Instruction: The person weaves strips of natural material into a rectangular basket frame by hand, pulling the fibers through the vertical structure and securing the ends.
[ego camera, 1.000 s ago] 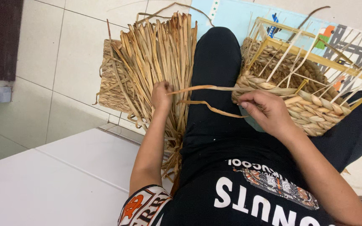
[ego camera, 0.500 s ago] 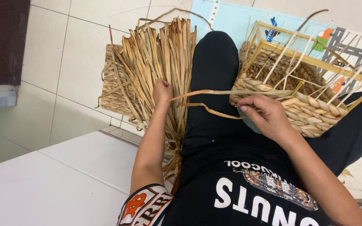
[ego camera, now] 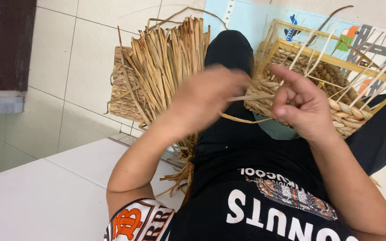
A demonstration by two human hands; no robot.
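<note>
Both hands raised over the lap, a flat dried straw strand (ego camera: pixel 251 97) stretched between them.

The left hand (ego camera: pixel 206 100) is lifted mid-frame, forearm rising from the lower left, and is motion-blurred; its fingers appear curled about the strand's end, though the grip cannot be made out clearly. The right hand (ego camera: pixel 300 105) is held up beside the half-woven straw basket on a yellow wooden frame (ego camera: pixel 336 85), index finger raised, the other fingers folded, the strand pinched at the thumb side. The basket rests against the black-clad leg (ego camera: pixel 228 53), its far corner cut off by the right edge of the view. A bundle of loose dried straw strips (ego camera: pixel 166 67) lies on the tiled floor (ego camera: pixel 68 89) beside the leg, over a finished square woven basket (ego camera: pixel 121 89), mostly hidden.
</note>
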